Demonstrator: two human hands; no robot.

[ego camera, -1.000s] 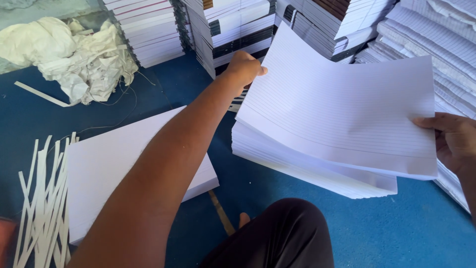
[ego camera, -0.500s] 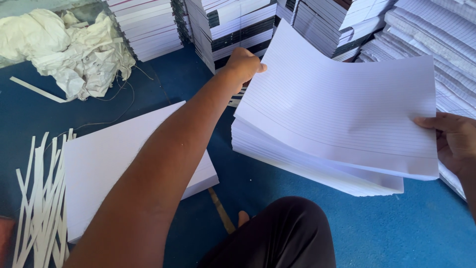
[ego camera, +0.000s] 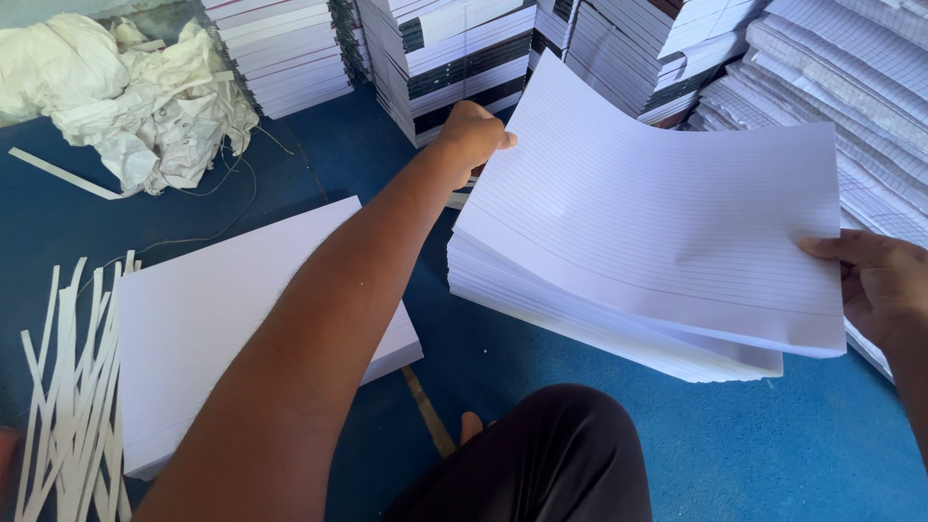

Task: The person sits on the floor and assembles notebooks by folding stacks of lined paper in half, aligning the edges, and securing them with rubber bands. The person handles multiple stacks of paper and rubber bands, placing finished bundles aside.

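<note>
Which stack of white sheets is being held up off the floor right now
The ruled stack at centre right: the left hand grips its far corner and the right hand its right edge. The plain white stack lies flat on the blue floor, untouched.

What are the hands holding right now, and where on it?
A thick sheaf of lined paper: the left hand grips its far left corner, the right hand its right edge.
</note>
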